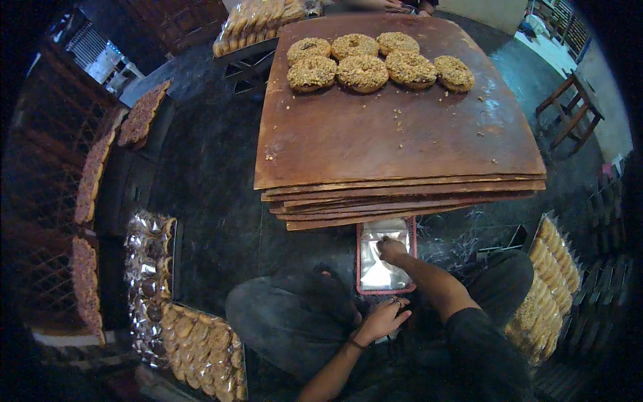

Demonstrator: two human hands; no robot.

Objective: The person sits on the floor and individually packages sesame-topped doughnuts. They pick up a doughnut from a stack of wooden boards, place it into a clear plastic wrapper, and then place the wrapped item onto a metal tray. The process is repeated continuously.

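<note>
My right hand point(393, 250) reaches down onto a stack of clear plastic bags point(378, 274) in a pink-rimmed basket point(358, 261). Its fingertips touch the top bag; whether they pinch it is hard to tell. Just below the basket, my left hand point(384, 320) rests palm down with fingers apart, holding nothing visible. A ring is on one finger and a dark band circles the wrist. Beyond the basket, several nut-topped doughnuts point(362, 74) sit in two rows on a pile of brown boards point(377, 145), with crumbs scattered around them.
Packed doughnuts point(203, 346) and dark-topped ones in shiny wrap point(149, 281) lie at left, before trays of reddish-topped pastries point(89, 176). Wrapped goods point(545, 291) stand at right, others point(256, 25) at the back. Another person's hands point(397, 6) show beyond the boards; a wooden stool point(572, 110) stands right.
</note>
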